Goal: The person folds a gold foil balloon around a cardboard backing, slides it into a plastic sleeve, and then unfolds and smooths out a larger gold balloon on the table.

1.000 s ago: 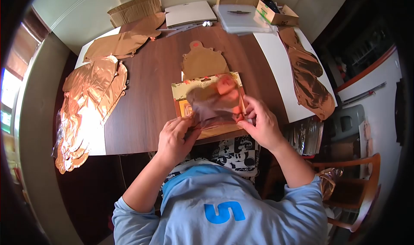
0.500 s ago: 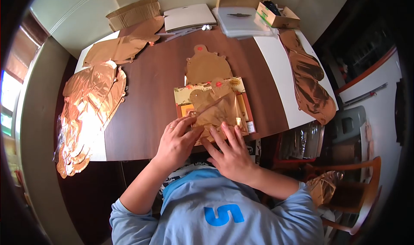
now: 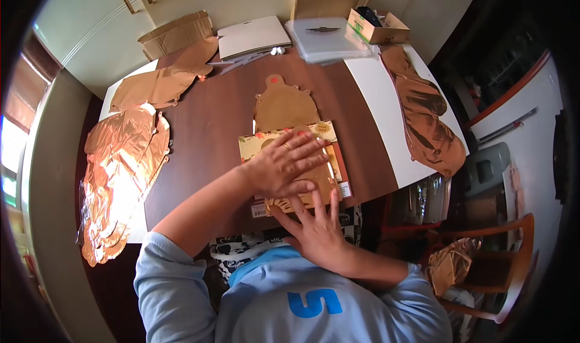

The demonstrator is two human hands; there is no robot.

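Note:
My left hand (image 3: 284, 163) lies flat, fingers pointing right, over the folded copper foil (image 3: 317, 177) in the middle of a printed card sheet (image 3: 249, 145). Lower down, my right hand (image 3: 317, 228) rests with spread fingers on the bottom part of the foil, its fingertips close under my left palm. Neither hand grips anything. A brown foil piece (image 3: 286, 106) with a red dot on its top tab extends beyond the card's far edge. Much of the folded foil is hidden under my hands.
Shiny copper foils (image 3: 124, 161) lie at the table's left, with a flatter one (image 3: 151, 86) behind. More foil (image 3: 423, 107) lies on white board at right. At the back are white sheets (image 3: 252, 38), clear plastic sleeves (image 3: 329, 38) and an open box (image 3: 377, 27). A wooden chair (image 3: 513, 270) stands right.
My left hand has moved up and right from the card's lower left onto the foil, its fingers now flat. My right hand stays near the lower edge. The whole view has shifted slightly.

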